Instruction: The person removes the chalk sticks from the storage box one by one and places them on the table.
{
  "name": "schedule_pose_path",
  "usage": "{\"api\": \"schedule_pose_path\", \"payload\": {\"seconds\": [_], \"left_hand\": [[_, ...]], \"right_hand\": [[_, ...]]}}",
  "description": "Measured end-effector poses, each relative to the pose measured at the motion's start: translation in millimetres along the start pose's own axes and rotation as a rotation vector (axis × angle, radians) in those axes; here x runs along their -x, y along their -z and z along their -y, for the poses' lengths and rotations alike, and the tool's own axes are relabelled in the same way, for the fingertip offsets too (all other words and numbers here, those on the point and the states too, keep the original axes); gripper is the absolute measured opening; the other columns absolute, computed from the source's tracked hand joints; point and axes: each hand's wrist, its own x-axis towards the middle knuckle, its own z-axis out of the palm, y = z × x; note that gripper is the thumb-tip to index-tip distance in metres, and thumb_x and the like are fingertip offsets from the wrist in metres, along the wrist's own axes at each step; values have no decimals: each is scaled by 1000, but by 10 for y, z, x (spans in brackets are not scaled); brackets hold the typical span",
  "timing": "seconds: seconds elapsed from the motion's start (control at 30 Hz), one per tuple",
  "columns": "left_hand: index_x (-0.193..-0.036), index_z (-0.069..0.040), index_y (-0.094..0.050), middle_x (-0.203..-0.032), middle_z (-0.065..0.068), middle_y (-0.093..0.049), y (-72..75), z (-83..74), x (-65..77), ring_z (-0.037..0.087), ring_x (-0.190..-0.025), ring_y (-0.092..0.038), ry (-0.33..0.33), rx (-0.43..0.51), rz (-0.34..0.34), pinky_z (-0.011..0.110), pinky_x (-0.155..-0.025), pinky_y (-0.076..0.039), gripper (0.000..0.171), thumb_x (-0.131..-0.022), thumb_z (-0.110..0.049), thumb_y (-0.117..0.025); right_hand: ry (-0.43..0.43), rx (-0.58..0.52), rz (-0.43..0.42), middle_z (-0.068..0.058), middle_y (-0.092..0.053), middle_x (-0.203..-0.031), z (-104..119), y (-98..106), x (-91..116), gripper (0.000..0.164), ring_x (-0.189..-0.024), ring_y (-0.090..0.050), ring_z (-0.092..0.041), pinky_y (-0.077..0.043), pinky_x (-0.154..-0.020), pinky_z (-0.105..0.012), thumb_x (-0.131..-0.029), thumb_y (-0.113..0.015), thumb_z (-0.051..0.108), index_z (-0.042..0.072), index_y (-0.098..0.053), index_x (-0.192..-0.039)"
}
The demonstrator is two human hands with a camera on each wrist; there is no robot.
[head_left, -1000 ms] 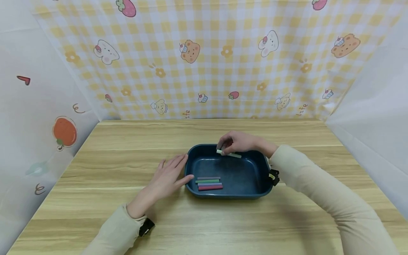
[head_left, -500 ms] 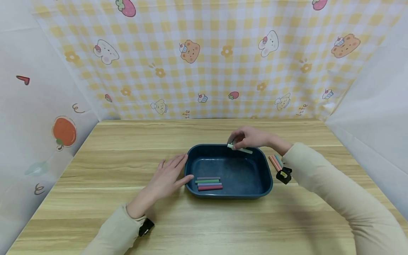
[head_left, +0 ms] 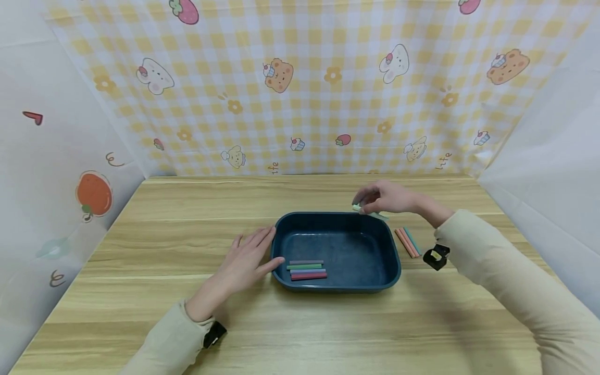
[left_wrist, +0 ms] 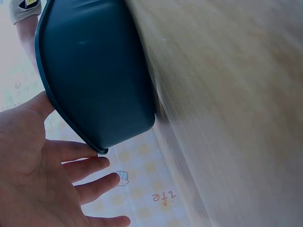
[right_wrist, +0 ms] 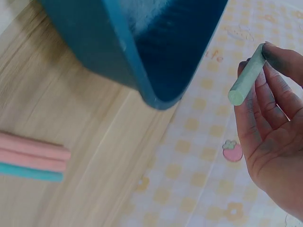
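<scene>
Head view: we have two bare hands at a dark blue tray (head_left: 347, 255), which sits on a wood-grain tabletop (head_left: 328, 333).
Right hand (head_left: 388, 198): out by the tray's far right corner. Grip narrow, pinching a pale green chalk stick (right_wrist: 247, 75) between thumb and fingers.
Pale green chalk stick: in the air, clear of the tray rim in our right wrist view, one end pointing out past the fingers.
Right fingertips (right_wrist: 276, 56): we see dark smudges on them.
Left hand (head_left: 248, 260): at the tray's left end. Grip wide, fingers extended and spread, thumb and index finger touching the rim per our left wrist view.
Chalk in tray: four sticks side by side on the tray floor, near left corner. Far to near we read grey-purple stick (head_left: 307, 262), green stick (head_left: 304, 267), blue-violet stick (head_left: 307, 271), red stick (head_left: 309, 277).
Chalk on tabletop: two salmon sticks (right_wrist: 34, 152) and a teal stick (right_wrist: 29, 172), lying alongside each other just right of the tray, slanted in our head view.
Sleeves (head_left: 501, 291): beige, both arms, a black unit (head_left: 436, 257) at each wrist.
Backdrop: yellow-and-white checked cloth (head_left: 309, 114) with cartoon prints, behind the tabletop.
</scene>
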Motion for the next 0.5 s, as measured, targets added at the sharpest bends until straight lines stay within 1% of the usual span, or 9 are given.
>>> {"api": "schedule_pose_path", "payload": {"seconds": [0.07,0.3,0.5], "left_hand": [[-135,-2,-34,-137,12,-33,0,-1,1,29,-124,-29,0,1,0,58,-93,-18,69,-86,-49,-47],[-135,-2,-34,-137,12,-34,-6,1,-2,29,-124,-29,0,-1,-4,59,-93,-19,68,-87,-48,-47],[-135,-2,-34,-137,12,-33,-4,6,-2,29,-124,-29,6,2,-3,58,-93,-18,68,-87,-48,-48]], "right_hand": [[-5,0,-9,-7,-62,-89,-24,27,36,25,-79,-57,-21,-47,-66,-38,-84,-59,10,-2,-59,-106],[-12,-34,-29,-11,-61,-91,-114,122,163,27,-85,-55,-34,-46,-67,-37,-86,-57,10,-4,-57,-108],[-55,-53,-54,-15,-60,-95,-171,163,268,30,-84,-56,-29,-47,-67,-37,-86,-57,13,-5,-55,-110]]}}
